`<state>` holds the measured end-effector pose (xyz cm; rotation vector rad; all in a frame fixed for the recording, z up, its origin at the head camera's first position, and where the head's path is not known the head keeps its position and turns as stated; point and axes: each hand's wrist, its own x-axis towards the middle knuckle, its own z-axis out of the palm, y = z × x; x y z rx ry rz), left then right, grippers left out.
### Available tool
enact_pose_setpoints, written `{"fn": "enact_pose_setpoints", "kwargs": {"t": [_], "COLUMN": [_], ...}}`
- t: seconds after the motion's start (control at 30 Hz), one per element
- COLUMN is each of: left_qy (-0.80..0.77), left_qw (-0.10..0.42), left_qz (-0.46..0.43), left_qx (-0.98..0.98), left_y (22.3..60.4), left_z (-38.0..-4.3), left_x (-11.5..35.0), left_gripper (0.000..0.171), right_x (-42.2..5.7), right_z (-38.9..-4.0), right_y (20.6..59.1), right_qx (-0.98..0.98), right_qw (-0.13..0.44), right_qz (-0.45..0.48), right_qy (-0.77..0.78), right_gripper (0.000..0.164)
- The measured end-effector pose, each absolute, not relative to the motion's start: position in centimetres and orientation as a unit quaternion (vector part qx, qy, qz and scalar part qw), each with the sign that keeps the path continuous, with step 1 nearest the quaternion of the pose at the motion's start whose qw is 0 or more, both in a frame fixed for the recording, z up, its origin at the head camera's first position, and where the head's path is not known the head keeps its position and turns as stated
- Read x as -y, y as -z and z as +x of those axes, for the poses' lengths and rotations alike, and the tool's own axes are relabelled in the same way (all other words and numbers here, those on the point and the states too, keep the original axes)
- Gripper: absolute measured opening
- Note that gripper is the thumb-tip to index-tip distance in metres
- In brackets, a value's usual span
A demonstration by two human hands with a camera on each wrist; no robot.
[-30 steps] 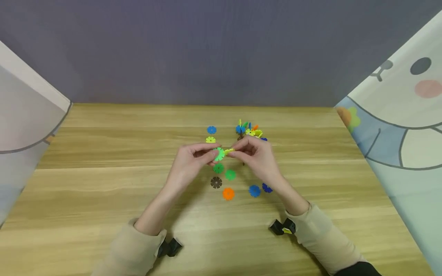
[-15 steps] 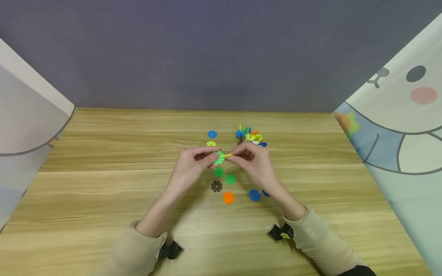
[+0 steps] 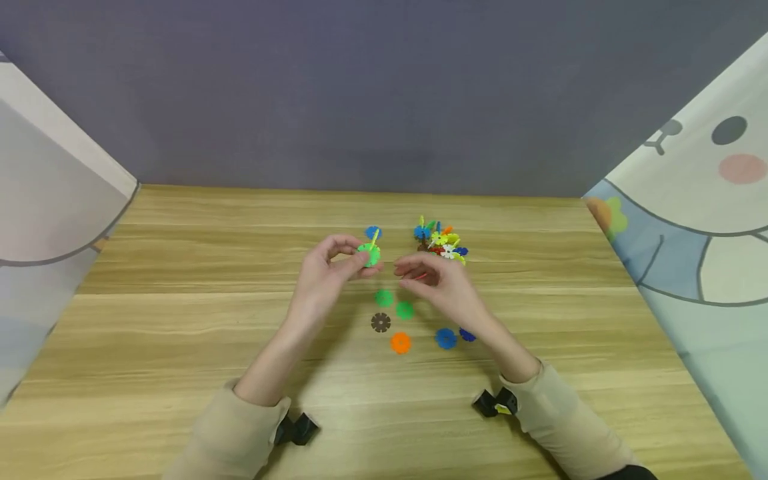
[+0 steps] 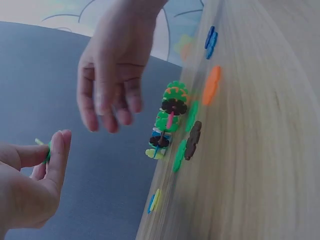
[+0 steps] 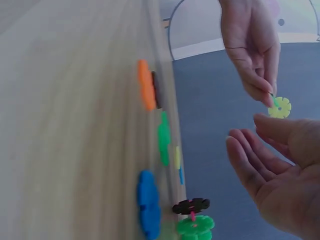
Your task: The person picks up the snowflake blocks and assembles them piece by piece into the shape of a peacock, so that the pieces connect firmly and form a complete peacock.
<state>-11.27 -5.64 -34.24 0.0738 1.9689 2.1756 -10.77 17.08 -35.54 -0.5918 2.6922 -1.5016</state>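
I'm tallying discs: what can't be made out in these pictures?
Head view: part of dark blue disc, behind right forearm.
Head view: near side of joined cluster, behind right hand.
Left wrist view: part of held green disc, behind left hand.
Right wrist view: cluster's remainder, cut by bottom edge.

Light-green notched round plastic disc (image 3: 369, 255): pinched in left hand (image 3: 327, 272).
Yellow notched round plastic disc (image 5: 284, 108): joined crosswise at green disc's rim.

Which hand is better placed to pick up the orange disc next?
Probably the right hand: it holds nothing, while the left hand pinches a green disc joined to a yellow disc.
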Motion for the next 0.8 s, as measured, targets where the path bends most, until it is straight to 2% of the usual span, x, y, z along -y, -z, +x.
{"fn": "enact_pose_setpoints", "kwargs": {"t": [0.3,0.53,0.8], "left_qy": [-0.748,-0.763,-0.78], "left_qw": [0.069,0.058,0.055], "left_qz": [-0.001,-0.003,-0.002], "left_qx": [-0.66,-0.644,-0.624], "left_y": [34.0,33.9,33.9], "left_z": [-11.9,-12.1,-12.1], "left_x": [6.0,6.1,6.2], "left_gripper": [0.023,0.023,0.021], "right_x": [-17.8,-18.7,-18.9], "right_z": [-10.2,-9.2,-9.7], "right_y": [37.0,37.5,37.5], "right_qx": [-0.889,-0.923,-0.931], "right_qw": [0.064,0.051,0.061], "right_qz": [-0.247,-0.296,-0.299], "right_qy": [0.38,0.239,0.199], "right_gripper": [0.032,0.04,0.037]}}
